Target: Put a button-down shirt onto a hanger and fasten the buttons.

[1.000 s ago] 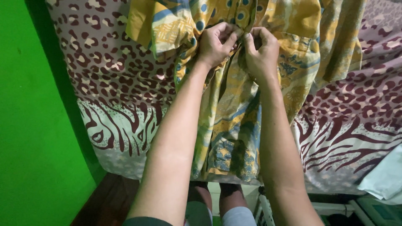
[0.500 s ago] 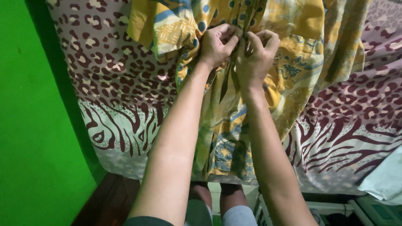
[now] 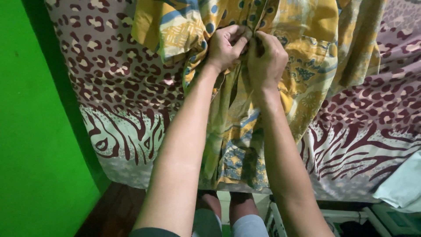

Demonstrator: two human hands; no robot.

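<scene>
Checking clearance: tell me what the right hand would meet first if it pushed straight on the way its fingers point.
The right hand already pinches the yellow patterned shirt; going on, it would likely press into the left hand, whose fingertips meet it there.

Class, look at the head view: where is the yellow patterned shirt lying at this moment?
The yellow patterned shirt lies in the upper middle of the head view, spread on the animal-print bedsheet, its hem hanging over the bed's edge. The left hand and right hand pinch its front.

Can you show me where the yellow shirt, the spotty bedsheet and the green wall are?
Shirt (image 3: 307,26): head view, on its yellow chest panel.
Bedsheet (image 3: 123,79): head view, on the spotted part left of the shirt.
Wall (image 3: 35,153): head view, on its bare green face.
</scene>
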